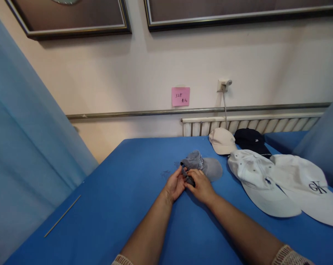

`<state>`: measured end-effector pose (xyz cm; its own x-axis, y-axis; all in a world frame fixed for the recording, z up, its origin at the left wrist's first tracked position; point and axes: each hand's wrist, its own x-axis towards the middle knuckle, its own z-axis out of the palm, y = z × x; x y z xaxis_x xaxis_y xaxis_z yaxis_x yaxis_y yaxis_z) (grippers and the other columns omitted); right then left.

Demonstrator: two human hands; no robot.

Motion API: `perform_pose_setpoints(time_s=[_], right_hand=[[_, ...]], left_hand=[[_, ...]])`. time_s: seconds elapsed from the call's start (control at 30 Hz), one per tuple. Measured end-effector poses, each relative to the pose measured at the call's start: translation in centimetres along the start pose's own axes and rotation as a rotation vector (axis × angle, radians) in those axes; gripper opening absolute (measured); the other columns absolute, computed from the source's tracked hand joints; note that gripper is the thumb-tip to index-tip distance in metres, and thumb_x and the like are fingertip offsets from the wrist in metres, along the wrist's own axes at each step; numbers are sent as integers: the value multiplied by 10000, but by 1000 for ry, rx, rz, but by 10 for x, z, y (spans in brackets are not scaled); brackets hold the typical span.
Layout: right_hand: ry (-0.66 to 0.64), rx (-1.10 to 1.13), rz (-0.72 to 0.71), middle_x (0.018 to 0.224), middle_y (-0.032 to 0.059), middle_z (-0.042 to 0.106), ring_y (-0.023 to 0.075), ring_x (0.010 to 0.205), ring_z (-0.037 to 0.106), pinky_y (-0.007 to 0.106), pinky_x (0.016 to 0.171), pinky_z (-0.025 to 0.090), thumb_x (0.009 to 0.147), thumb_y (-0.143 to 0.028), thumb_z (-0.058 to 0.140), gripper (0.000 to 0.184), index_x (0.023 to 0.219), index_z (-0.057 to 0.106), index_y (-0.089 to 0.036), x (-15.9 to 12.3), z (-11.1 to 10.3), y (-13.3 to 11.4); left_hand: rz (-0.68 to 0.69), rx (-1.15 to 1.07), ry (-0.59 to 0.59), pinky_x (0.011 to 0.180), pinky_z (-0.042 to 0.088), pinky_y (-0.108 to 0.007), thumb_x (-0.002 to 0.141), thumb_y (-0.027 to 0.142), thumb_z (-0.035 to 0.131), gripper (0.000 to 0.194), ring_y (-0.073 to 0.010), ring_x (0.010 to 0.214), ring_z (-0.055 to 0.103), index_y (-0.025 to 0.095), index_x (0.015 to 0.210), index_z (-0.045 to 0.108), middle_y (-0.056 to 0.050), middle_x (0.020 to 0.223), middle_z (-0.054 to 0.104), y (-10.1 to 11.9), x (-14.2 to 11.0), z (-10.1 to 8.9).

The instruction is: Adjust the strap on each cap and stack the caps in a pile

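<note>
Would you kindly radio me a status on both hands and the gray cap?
Left hand and right hand on rear strap of gray cap. Cap on blue surface, brim pointing right. White caps to its right, not blocking the hands.

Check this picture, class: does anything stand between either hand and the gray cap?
Nothing visible does. The left hand and right hand both touch the gray cap at the end opposite its brim. The white cap with the small dark logo lies to the right, apart from it.
</note>
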<state>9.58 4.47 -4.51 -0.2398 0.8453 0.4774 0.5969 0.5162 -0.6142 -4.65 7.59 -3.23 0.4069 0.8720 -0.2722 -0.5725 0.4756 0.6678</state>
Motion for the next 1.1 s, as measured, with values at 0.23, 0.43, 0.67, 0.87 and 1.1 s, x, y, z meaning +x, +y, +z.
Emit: perform_pose_setpoints(time_s=[0.23, 0.43, 0.67, 0.87, 1.1], right_hand=[[118, -5, 99, 888, 40, 620, 232, 880, 578, 380, 791, 478, 802, -229, 613, 45, 847, 608, -225, 7, -6, 23], [70, -11, 92, 972, 51, 631, 230, 952, 581, 386, 869, 473, 752, -117, 567, 222, 938, 625, -223, 8, -9, 33], [136, 103, 256, 932, 54, 661, 223, 846, 630, 380, 788, 506, 755, -189, 583, 194, 948, 594, -210, 7, -3, 42], [235, 379, 338, 993, 68, 656, 204, 810, 655, 365, 735, 544, 739, -277, 633, 177, 871, 532, -216, 7, 8, 51], [177, 471, 279, 997, 69, 649, 197, 910, 643, 351, 803, 528, 782, -258, 587, 202, 974, 608, -198, 8, 10, 57]], left_hand=[[401, 653, 303, 819, 504, -336, 802, 322, 659, 203, -197, 837, 649, 158, 921, 642, -76, 891, 681, -2, -2, 5], [735, 1304, -114, 1146, 258, -456, 712, 17, 521, 584, -247, 1278, 470, 265, 1231, 626, -51, 1344, 580, 2, -12, 15], [595, 1332, -9, 1031, 395, -419, 791, 188, 621, 406, -263, 1109, 571, 232, 1193, 650, -94, 1181, 658, -10, 1, 0], [542, 1228, 39, 864, 472, -331, 782, 298, 673, 391, -210, 913, 608, 209, 1162, 660, -74, 1051, 680, -7, 7, -1], [542, 1193, 105, 766, 466, -295, 769, 352, 670, 341, -174, 793, 575, 174, 1058, 698, -43, 874, 657, -5, 10, -2]])
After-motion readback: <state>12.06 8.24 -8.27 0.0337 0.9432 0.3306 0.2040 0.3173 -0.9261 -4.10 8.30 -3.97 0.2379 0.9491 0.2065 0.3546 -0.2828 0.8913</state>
